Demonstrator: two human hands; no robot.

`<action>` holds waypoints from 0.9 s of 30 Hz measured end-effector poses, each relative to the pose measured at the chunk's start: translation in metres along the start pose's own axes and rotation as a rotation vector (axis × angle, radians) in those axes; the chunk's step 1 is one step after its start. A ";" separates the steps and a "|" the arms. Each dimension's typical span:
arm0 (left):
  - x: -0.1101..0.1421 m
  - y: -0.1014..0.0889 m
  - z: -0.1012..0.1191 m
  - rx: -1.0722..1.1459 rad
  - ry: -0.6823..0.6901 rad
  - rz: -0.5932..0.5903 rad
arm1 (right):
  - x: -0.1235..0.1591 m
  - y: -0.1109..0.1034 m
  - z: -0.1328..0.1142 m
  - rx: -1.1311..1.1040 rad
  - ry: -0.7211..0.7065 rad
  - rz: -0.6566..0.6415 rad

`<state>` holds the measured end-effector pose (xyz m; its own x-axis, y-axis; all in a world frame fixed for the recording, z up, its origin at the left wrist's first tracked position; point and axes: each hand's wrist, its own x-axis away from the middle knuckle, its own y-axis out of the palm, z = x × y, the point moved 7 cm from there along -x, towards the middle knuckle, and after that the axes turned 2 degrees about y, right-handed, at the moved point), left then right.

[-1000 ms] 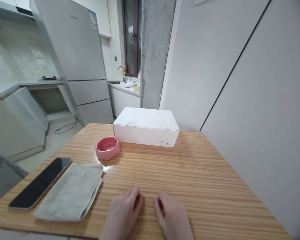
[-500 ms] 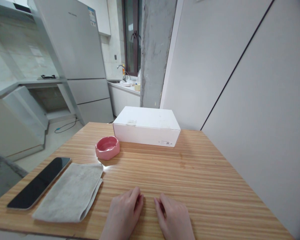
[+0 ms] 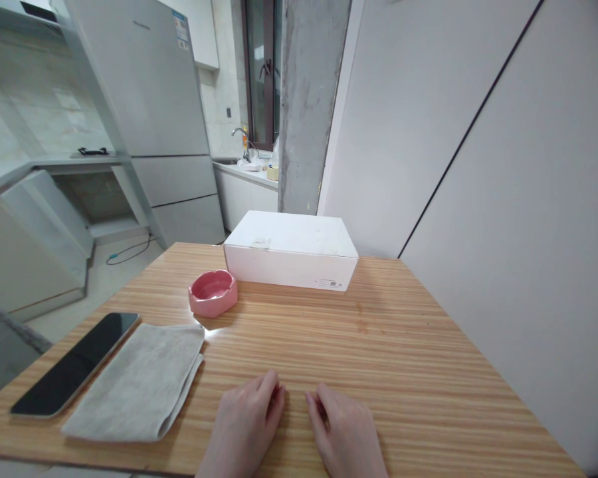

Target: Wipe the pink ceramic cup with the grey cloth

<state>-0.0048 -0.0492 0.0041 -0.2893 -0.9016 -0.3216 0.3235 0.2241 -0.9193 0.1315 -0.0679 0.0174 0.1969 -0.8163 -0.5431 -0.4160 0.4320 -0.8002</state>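
Note:
My left hand (image 3: 249, 415) rests on the wooden table (image 3: 408, 372) near its front edge, fingers curled into a loose fist. Beside it, a short gap away, my right hand (image 3: 343, 425) lies curled in the same way. Neither hand shows anything held. Left of my left hand lies a folded grey cloth (image 3: 139, 382), and a black-screened phone (image 3: 77, 365) lies along the cloth's left side. Farther back stands a pink ashtray (image 3: 212, 293) with notches in its rim. A closed white box (image 3: 289, 255) sits behind it at the table's far side.
A white wall panel (image 3: 508, 252) borders the table's right side. Past the far edge rise a bare concrete pillar (image 3: 306, 119) and a grey refrigerator (image 3: 144, 93). A sink faucet (image 3: 242, 136) and a counter (image 3: 10, 171) are in the background.
Both hands keep their place and curled shape. The view shifts very slightly; the things on the table have not moved.

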 end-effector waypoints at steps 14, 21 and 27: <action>0.002 0.000 -0.001 0.009 -0.004 0.002 | 0.000 0.000 0.000 -0.002 -0.001 0.000; 0.001 0.002 -0.002 0.019 -0.008 -0.004 | 0.001 0.001 0.001 0.006 0.000 -0.001; 0.001 0.001 -0.002 0.017 -0.007 0.002 | 0.000 0.001 0.001 -0.008 0.000 -0.011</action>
<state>-0.0062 -0.0497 0.0023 -0.2827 -0.9037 -0.3215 0.3394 0.2192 -0.9147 0.1318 -0.0671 0.0166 0.2015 -0.8208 -0.5346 -0.4210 0.4202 -0.8039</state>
